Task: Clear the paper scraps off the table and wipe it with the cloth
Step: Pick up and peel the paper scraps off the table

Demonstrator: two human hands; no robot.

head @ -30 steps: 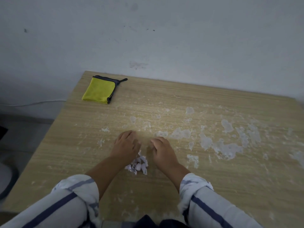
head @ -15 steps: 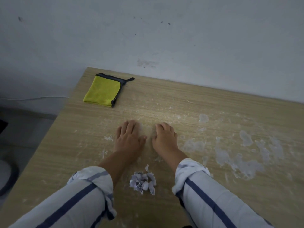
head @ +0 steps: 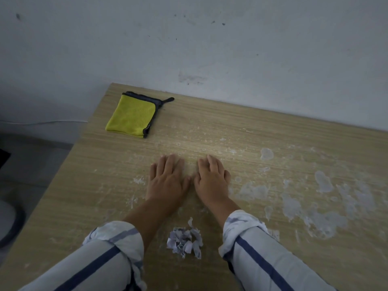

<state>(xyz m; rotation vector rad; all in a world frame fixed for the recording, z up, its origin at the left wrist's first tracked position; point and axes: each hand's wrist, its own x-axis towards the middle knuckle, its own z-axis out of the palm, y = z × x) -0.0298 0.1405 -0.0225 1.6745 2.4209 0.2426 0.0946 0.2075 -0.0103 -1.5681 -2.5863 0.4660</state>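
A small heap of pale paper scraps [head: 185,241] lies on the wooden table [head: 262,131] near its front edge, between my two forearms. My left hand [head: 167,179] and my right hand [head: 212,178] lie flat on the table side by side, palms down, fingers straight, a little beyond the heap and apart from it. Neither hand holds anything. A folded yellow cloth [head: 132,116] with a dark grey edge sits at the table's far left corner, well beyond my left hand.
White smears and dried patches [head: 304,204] cover the right half of the table. A grey-white wall [head: 210,49] stands right behind the table. Left of the table the floor drops away, with a white cable [head: 46,122] along the wall.
Both hands have slid forward, away from me, off the scrap heap, which now lies uncovered between my forearms. My view has tilted a bit.
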